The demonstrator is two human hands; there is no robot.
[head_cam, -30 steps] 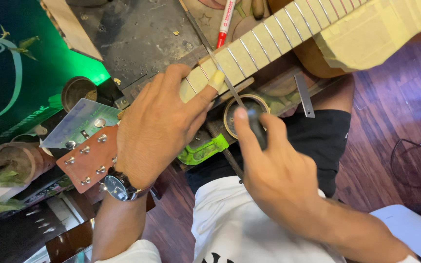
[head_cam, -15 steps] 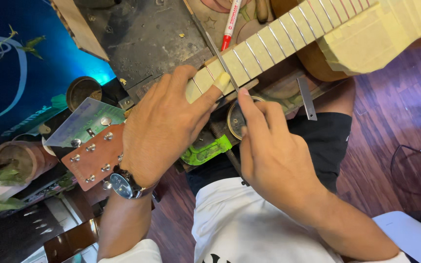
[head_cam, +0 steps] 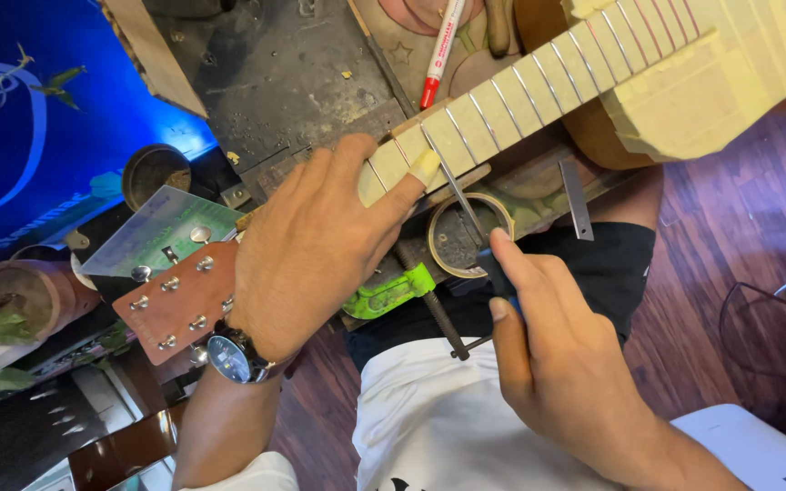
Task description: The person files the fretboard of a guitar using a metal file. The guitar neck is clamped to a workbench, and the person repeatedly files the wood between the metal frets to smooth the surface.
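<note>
A guitar neck [head_cam: 539, 86] covered in pale masking tape runs from the reddish headstock [head_cam: 175, 305] at lower left up to the right. My left hand [head_cam: 311, 245], with a wristwatch, grips the neck near the nut, thumb pressed on the taped fretboard. My right hand [head_cam: 561, 364] holds a thin metal file [head_cam: 452, 177] by its dark handle, its tip resting across a fret just beside my left thumb.
A red marker [head_cam: 440, 50] lies on the worn workbench [head_cam: 293, 73] above the neck. A roll of tape [head_cam: 461, 236] and a green clamp [head_cam: 388, 291] sit under the neck. A small steel ruler [head_cam: 575, 200] lies to the right. Potted plants stand at far left.
My right hand has drawn back toward me, sliding the file along the fret. The view has shifted slightly, and the lit surface at left went from green to blue.
</note>
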